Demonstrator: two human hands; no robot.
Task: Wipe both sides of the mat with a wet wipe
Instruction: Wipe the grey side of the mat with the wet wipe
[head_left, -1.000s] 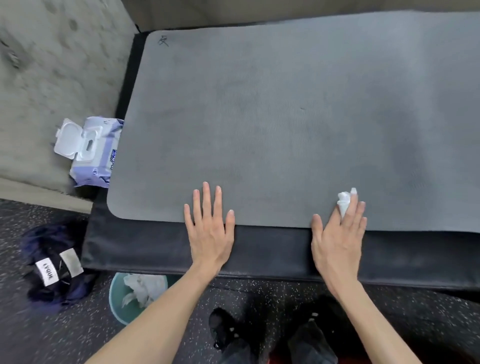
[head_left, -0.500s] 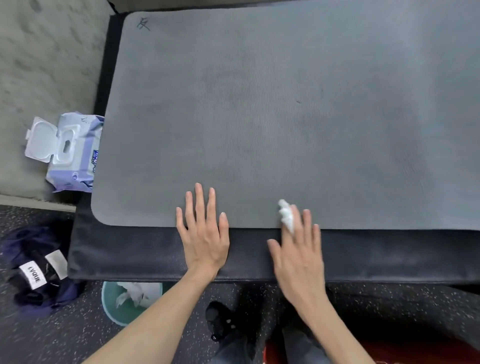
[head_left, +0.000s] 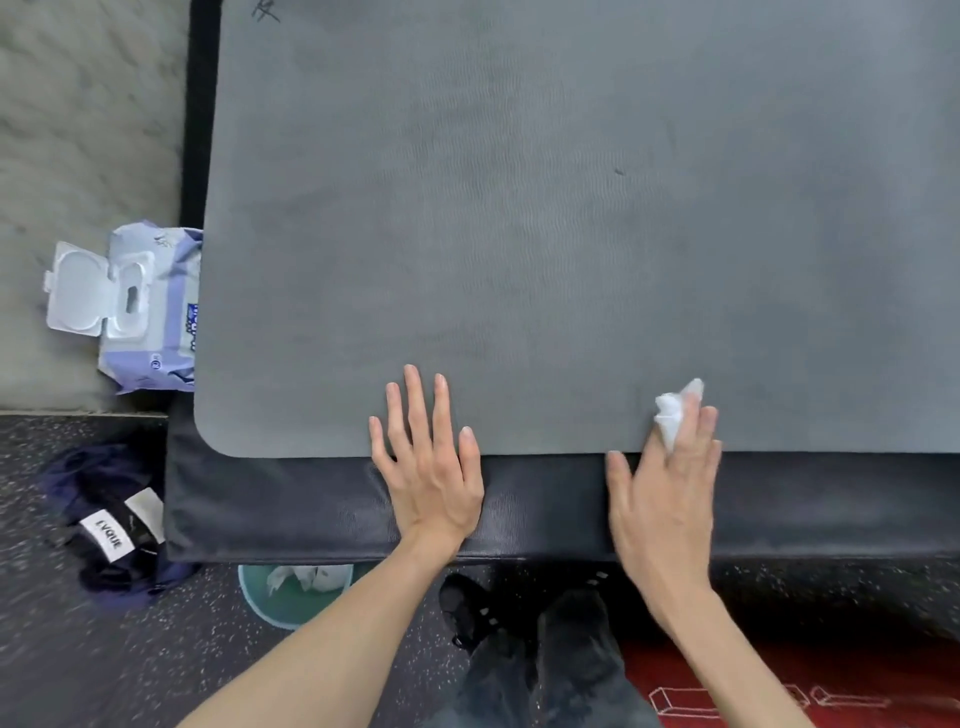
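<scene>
Speckled dark floor (head_left: 104, 649) at the near side, pale rough floor (head_left: 78, 130) at the far left.

Black pad (head_left: 291, 499): thick, raised off the floor, its near edge showing as a dark band.

Mat (head_left: 571, 208): grey, lies flat on the black pad and fills most of the view; rounded near-left corner; a small dark mark at the far-left corner.

Left hand (head_left: 431, 467): flat, palm down, fingers straight and slightly spread, fingertips on the mat's near edge, palm on the black pad.

Right hand (head_left: 665, 488): palm down across the same near edge, right of the left hand, well apart from it. Blurred.

Wet wipe (head_left: 672, 415): white, crumpled, pinched among the right fingers and pressed to the mat near its edge.

Pack of wipes (head_left: 150, 312): lilac and white, lid flipped open, touching the mat's left edge.

Dark cloth (head_left: 114, 525): bundled on the floor, near left, with white labels.

Green bin (head_left: 291, 597): on the floor just beside the pad's near edge, white used wipes inside.

Shoes (head_left: 467, 608): black, on the floor near the pad.
</scene>
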